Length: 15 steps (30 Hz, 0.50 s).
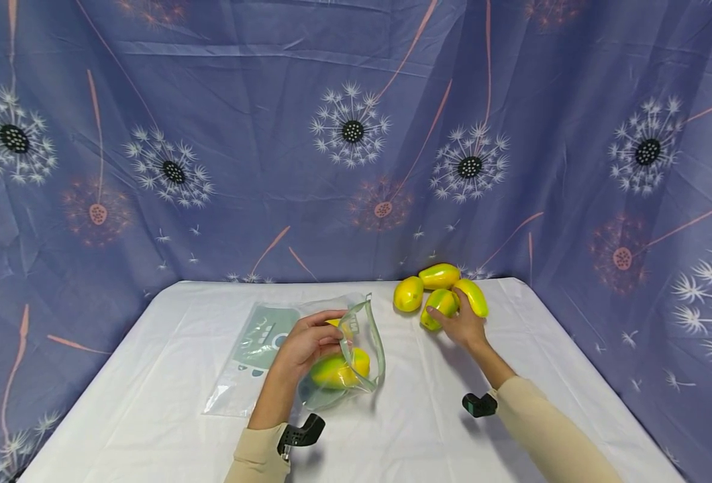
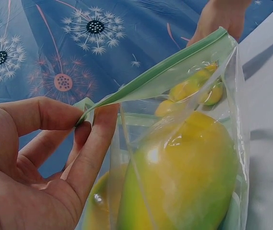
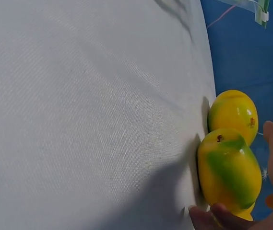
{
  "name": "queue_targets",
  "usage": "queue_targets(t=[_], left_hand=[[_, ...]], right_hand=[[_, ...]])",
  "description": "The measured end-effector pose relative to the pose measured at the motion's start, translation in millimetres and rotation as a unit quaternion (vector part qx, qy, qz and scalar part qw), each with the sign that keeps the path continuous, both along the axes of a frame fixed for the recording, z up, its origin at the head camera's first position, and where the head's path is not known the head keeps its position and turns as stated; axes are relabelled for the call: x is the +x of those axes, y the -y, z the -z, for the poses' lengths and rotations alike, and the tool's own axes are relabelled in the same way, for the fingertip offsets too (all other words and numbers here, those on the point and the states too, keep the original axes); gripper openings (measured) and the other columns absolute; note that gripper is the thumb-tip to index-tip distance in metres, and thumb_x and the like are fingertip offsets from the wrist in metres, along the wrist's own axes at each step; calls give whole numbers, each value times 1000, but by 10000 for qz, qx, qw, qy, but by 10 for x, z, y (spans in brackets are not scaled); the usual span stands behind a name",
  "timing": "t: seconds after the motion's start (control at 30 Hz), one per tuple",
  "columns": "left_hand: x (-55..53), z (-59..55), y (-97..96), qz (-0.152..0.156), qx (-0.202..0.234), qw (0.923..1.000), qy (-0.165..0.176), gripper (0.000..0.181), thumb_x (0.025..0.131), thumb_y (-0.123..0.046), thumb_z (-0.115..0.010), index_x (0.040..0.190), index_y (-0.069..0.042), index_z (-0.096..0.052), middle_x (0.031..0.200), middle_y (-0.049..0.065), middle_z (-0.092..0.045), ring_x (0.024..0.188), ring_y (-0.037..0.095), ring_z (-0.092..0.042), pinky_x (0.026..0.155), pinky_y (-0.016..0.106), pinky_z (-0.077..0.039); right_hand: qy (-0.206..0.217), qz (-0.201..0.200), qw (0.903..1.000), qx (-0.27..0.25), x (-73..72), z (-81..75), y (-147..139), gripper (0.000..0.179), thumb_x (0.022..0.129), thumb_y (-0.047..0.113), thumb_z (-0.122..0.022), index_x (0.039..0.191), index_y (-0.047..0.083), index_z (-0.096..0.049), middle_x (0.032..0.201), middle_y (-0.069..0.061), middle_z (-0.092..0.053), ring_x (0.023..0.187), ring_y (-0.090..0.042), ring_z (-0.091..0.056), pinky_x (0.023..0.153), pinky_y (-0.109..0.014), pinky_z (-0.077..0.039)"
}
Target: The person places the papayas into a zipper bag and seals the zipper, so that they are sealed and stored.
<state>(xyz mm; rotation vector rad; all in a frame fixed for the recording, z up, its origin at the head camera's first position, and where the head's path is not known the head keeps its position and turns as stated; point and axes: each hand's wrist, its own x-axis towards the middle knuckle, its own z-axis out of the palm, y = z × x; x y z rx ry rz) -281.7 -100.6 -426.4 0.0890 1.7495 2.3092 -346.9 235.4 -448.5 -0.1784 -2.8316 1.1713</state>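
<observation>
My left hand (image 1: 310, 342) pinches the green zip edge of a clear plastic zip bag (image 2: 160, 72) between thumb and fingers, and the mouth gapes toward the right. Inside lie yellow-green mangoes; one large mango (image 2: 189, 172) fills much of the left wrist view, with another mango (image 2: 98, 203) partly hidden behind it. At the back right, my right hand (image 1: 466, 325) curls its thumb and fingers round a mango (image 1: 441, 305) resting on the table. In the right wrist view, that mango (image 3: 230, 167) sits between the thumb and fingertips, though contact is partly hidden.
Around the right hand lie a left mango (image 1: 408, 294), a rear mango (image 1: 440, 276) and a right mango (image 1: 475, 300). A flat printed zip bag (image 1: 247, 355) lies under and left of the held bag. White cloth covers the table (image 1: 410, 429); a blue dandelion-print curtain (image 1: 259, 168) hangs behind.
</observation>
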Motion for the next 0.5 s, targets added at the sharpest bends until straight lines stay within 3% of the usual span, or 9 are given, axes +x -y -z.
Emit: queue_targets(t=[0.5], left_hand=[[2,5,6,63,32,10000,22,49,89,8,-60,138,6,-57,83,5,-69,68,14,-68,67,26,-61]], right_hand=[[77,248,9996,139,-80,48,125,101,93,51,-66,163,8,-8,163,-26,-24,144,-53,-30,118,-66,-26]])
